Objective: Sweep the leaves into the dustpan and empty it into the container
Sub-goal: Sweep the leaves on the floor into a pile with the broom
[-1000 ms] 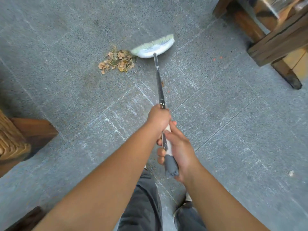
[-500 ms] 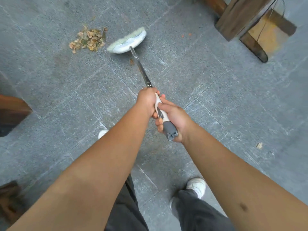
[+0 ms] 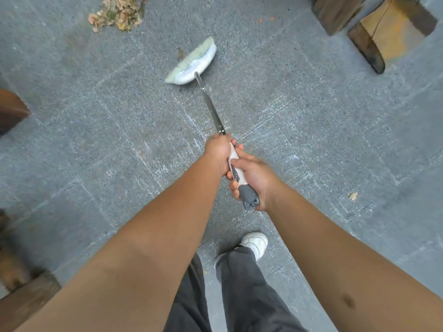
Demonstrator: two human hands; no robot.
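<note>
A small pile of dry brown leaves (image 3: 117, 13) lies on the grey paved floor at the top left. A broom (image 3: 193, 64) with a white head and pale green bristles rests on the floor to the right of and below the pile, apart from it. A single leaf (image 3: 179, 53) lies just beside the bristles. Its metal shaft runs down to a white and grey grip. My left hand (image 3: 219, 150) is closed around the upper grip, my right hand (image 3: 253, 178) around the grey end. No dustpan or container is in view.
Wooden furniture legs (image 3: 366, 49) stand at the top right. Brown wooden pieces sit at the left edge (image 3: 12, 109) and bottom left (image 3: 26, 300). A stray leaf scrap (image 3: 352, 196) lies at the right. My white shoe (image 3: 255, 243) and dark trousers are below.
The broom head has pulled back from the leaf pile, toward me and to the right, leaving a wide gap. The view has tilted down and both hands keep their grip.
</note>
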